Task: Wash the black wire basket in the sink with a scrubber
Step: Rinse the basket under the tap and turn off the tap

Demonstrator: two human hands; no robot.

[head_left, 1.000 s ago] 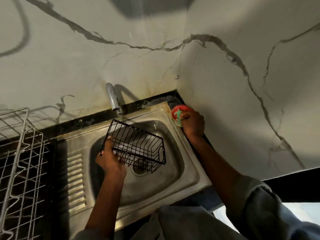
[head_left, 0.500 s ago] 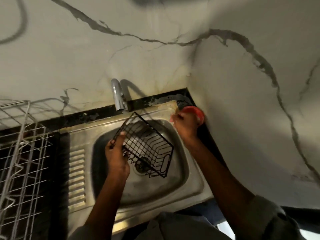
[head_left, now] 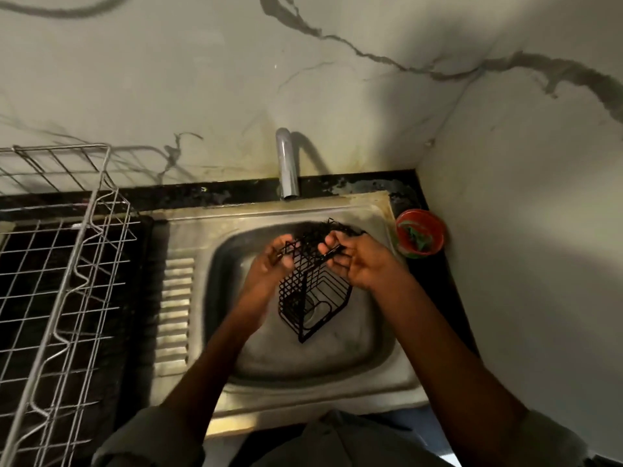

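This is a home kitchen. In the middle stands a steel sink (head_left: 377, 372) with a tap (head_left: 286, 163). At the left is a wire dish rack (head_left: 67, 281), below marble-like walls (head_left: 168, 69).

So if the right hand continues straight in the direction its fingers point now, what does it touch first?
The right hand points left toward the black wire basket, already at its fingertips; beyond that, probably the left hand, though depth is unclear.

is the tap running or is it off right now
Off, as far as the picture shows: no stream falls from the tap spout into the sink above the black wire basket.
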